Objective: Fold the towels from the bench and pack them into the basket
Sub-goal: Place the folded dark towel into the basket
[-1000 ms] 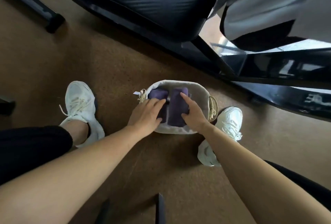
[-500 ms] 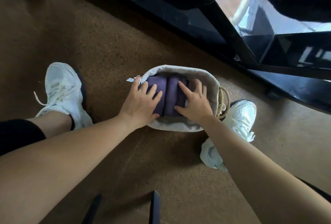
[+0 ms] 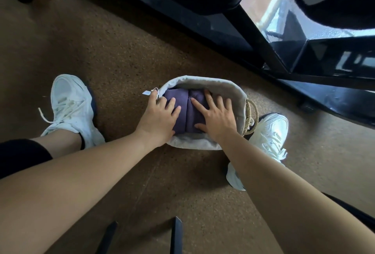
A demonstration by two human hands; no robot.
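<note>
Head view: both hands press flat into the basket (image 3: 229, 88) on the floor (image 3: 121, 54), the left hand (image 3: 159, 117) spread on one towel and reaching the rim, the right hand (image 3: 218, 117) spread on the other, neither gripping. Uneven pressure could tip the light basket, or a fold could spring loose once the palms lift. The towels (image 3: 187, 111) are purple, two plump folded bundles side by side, filling the lined interior.
</note>
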